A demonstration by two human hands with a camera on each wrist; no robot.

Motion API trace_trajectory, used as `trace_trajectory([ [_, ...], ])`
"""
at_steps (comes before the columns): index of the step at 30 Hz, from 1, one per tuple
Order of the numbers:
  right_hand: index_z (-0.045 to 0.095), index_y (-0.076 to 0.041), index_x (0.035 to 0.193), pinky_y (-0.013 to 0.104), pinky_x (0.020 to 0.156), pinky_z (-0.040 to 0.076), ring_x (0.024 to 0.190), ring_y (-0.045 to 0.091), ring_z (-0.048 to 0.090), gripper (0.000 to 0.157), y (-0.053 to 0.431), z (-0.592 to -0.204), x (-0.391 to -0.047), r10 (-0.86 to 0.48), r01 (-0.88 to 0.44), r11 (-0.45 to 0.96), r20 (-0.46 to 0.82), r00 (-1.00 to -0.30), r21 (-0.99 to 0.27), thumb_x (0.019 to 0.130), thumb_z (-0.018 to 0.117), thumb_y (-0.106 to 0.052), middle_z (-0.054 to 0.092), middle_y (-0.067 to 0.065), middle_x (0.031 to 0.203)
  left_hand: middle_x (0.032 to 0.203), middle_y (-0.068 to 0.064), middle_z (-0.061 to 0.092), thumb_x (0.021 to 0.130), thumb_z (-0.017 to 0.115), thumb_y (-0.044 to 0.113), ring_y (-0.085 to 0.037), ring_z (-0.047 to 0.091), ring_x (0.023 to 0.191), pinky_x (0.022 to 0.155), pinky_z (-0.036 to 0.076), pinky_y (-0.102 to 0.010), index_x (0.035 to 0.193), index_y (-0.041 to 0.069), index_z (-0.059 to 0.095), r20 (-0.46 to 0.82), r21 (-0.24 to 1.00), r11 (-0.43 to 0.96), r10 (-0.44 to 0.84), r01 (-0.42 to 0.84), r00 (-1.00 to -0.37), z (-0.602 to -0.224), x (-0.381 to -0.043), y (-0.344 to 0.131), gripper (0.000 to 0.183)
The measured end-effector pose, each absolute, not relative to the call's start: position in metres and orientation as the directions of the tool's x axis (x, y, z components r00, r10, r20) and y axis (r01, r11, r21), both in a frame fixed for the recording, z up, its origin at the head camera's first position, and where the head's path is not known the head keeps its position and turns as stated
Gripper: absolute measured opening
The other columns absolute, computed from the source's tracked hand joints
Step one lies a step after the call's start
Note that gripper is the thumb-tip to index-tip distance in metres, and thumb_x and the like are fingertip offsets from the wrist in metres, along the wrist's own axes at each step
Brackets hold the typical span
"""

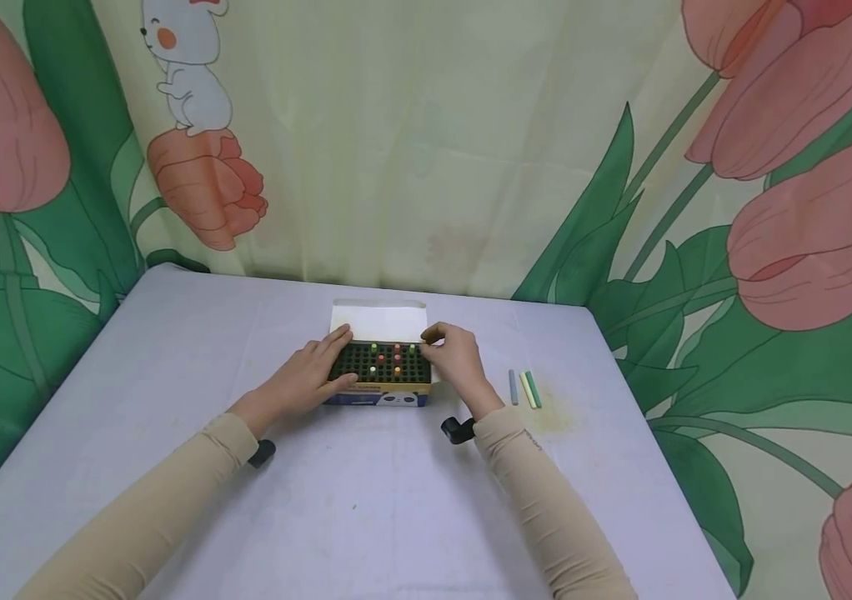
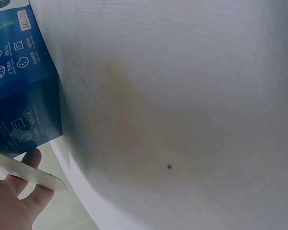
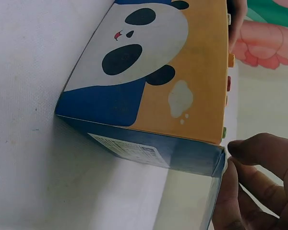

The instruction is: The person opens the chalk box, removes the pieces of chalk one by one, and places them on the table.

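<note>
Panda artwork (image 3: 158, 48) is fronting a blue-and-orange chalk box (image 1: 396, 400) sitting on a white worktop (image 1: 366, 500) between two hands. A white label (image 2: 24, 20), its characters too small to read surely, is sharing a blue side with icons (image 2: 22, 62) and tiny print; a printed panel (image 3: 127, 147) on another side is showing only blurred lines. The left hand (image 1: 306, 371) is spreading wide over the left end, partly covering the holed tray (image 1: 359, 360), while the right hand (image 1: 454, 354) is bending its fingers close together at the far right corner; whether they are holding anything, one cannot tell. Colored chalk sticks (image 1: 398, 372) are standing in the tray, the open lid (image 1: 378, 323) is extending behind, and three loose sticks (image 1: 527, 390) are lying right of that hand. A tulip-patterned curtain (image 1: 426, 167) is hanging beyond.
</note>
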State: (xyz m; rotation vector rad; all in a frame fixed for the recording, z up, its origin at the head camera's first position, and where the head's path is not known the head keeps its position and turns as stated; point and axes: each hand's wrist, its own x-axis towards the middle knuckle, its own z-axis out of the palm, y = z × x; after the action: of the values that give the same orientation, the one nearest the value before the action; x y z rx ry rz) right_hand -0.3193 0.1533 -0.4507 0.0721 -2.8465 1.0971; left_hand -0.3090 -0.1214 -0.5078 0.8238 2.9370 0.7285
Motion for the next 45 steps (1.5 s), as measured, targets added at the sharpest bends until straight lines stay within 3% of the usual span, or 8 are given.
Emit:
trace_trajectory([
  [15, 0.078, -0.008, 0.107, 0.033, 0.075, 0.058, 0.09, 0.02, 0.065, 0.018, 0.139, -0.461, -0.321, -0.083, -0.138, 0.861, 0.134, -0.988, -0.49, 0.094, 0.079, -0.021, 0.064, 0.007, 0.116, 0.175, -0.006, 0.008, 0.104, 0.046, 0.064, -0.045, 0.04, 0.143, 0.116, 0.034, -0.062, 0.168, 0.011, 0.013, 0.115, 0.447, 0.748, 0.495, 0.49, -0.861, -0.507, -0.309, -0.123, 0.089],
  [23, 0.077, -0.007, 0.108, 0.035, 0.079, 0.059, 0.093, 0.022, 0.071, 0.014, 0.136, -0.462, -0.32, -0.13, -0.185, 0.882, 0.154, -0.98, -0.433, 0.098, 0.073, -0.017, 0.075, 0.007, 0.104, 0.175, -0.006, 0.008, 0.105, 0.046, 0.063, -0.044, 0.04, 0.144, 0.117, 0.034, -0.061, 0.168, 0.011, 0.013, 0.111, 0.443, 0.754, 0.491, 0.485, -0.864, -0.507, -0.308, -0.123, 0.088],
  [35, 0.071, -0.006, 0.107, 0.03, 0.065, 0.058, 0.077, 0.02, 0.072, 0.011, 0.136, -0.465, -0.317, -0.22, -0.281, 0.908, 0.215, -0.951, -0.312, 0.104, 0.065, -0.015, 0.077, 0.01, 0.091, 0.175, -0.007, 0.01, 0.105, 0.049, 0.06, -0.046, 0.04, 0.143, 0.116, 0.035, -0.062, 0.167, 0.01, 0.015, 0.119, 0.449, 0.747, 0.495, 0.491, -0.861, -0.508, -0.31, -0.121, 0.087],
  [45, 0.065, -0.009, 0.109, 0.028, 0.055, 0.05, 0.063, 0.017, 0.063, 0.008, 0.139, -0.469, -0.317, -0.271, -0.34, 0.897, 0.255, -0.928, -0.284, 0.105, 0.061, -0.014, 0.073, 0.01, 0.08, 0.175, -0.007, 0.01, 0.105, 0.048, 0.061, -0.045, 0.041, 0.143, 0.116, 0.035, -0.062, 0.167, 0.009, 0.015, 0.123, 0.446, 0.749, 0.49, 0.489, -0.863, -0.507, -0.308, -0.121, 0.087],
])
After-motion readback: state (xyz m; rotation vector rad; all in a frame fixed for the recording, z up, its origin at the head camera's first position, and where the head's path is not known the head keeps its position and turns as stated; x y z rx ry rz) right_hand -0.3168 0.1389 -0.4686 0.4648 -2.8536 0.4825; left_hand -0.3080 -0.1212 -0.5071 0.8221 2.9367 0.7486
